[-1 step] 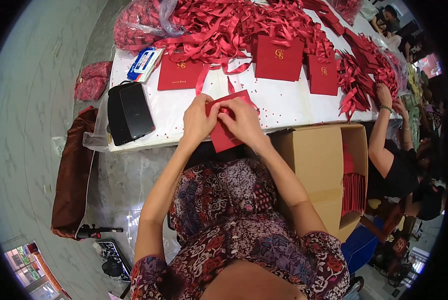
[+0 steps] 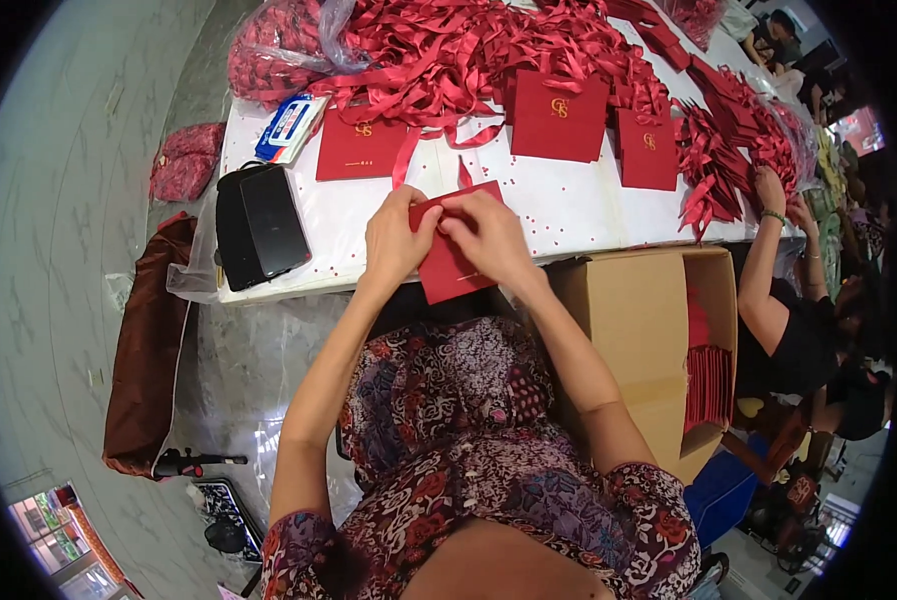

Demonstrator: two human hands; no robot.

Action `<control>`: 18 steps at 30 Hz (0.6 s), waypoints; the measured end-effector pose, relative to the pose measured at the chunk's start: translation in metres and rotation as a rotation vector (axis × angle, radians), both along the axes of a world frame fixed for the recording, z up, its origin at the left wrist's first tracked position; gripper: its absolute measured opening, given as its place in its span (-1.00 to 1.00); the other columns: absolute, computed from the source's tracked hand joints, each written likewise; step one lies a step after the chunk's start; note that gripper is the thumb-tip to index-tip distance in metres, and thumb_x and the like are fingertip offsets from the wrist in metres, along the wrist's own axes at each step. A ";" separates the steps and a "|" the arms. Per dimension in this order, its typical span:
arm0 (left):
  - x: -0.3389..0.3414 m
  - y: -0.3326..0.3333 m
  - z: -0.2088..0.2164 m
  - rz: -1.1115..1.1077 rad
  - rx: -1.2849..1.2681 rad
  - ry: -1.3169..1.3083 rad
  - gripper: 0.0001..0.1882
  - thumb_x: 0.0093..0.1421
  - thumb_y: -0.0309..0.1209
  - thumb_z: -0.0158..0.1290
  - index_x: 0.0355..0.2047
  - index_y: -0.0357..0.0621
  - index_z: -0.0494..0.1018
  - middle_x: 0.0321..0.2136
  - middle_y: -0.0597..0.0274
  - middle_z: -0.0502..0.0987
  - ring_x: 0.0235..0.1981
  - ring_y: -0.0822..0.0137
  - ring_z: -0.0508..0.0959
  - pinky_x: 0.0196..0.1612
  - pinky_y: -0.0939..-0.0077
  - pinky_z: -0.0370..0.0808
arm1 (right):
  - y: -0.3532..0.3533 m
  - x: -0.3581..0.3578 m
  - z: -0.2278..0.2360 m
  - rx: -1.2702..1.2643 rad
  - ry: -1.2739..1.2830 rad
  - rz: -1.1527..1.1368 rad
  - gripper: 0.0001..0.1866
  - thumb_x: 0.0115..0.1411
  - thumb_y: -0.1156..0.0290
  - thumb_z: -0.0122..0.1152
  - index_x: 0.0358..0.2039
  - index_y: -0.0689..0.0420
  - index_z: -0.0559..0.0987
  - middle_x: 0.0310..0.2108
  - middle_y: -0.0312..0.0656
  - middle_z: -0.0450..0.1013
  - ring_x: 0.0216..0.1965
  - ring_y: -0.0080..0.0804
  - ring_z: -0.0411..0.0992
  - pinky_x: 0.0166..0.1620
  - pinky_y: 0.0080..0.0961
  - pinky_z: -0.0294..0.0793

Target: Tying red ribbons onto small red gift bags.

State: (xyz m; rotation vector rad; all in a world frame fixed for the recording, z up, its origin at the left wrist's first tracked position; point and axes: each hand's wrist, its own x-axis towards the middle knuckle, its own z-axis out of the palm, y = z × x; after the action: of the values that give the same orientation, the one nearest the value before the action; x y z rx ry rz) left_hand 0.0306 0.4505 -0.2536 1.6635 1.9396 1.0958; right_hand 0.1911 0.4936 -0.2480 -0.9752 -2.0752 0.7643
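A small red paper bag point(image 2: 457, 272) lies tilted at the table's near edge, its lower part jutting toward me. My left hand point(image 2: 399, 238) is closed on its upper left edge, thumb and fingers bent together. From the other side my right hand point(image 2: 487, 236) grips the bag's upper part, its thumb and fingertips meeting close to my left thumb. What lies between those fingertips is hidden. Just beyond my hands, loose red ribbon ends point(image 2: 406, 160) trail from a big heap of red ribbons point(image 2: 419, 50).
Red bags point(image 2: 559, 120) lie beyond my hands. At left are a black phone point(image 2: 274, 222) and a blue-white packet point(image 2: 291, 128). An open cardboard box point(image 2: 634, 330) holding red bags stands right of my lap. A co-worker's arm point(image 2: 764, 270) reaches into ribbons at far right.
My right hand has shifted slightly, and the bit of ribbon seen by its fingertips before is now hidden. The red bag has moved only a touch.
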 end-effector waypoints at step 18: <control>0.007 0.005 0.017 -0.265 0.356 0.101 -0.87 0.01 -0.54 0.22 -0.39 -0.21 0.52 -0.44 0.14 0.49 -0.37 0.08 0.50 -0.30 0.28 0.44 | 0.080 0.010 -0.011 -0.731 0.060 0.438 -0.77 0.17 0.34 0.27 -0.33 0.27 0.69 -0.47 -0.30 0.58 -0.46 -0.69 0.40 -0.34 -0.68 0.41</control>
State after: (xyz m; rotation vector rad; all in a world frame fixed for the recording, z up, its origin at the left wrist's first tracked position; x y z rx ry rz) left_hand 0.0375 0.4553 -0.2371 2.1274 1.5836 1.3274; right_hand 0.2015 0.5732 -0.2590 -0.8331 -1.9998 1.8393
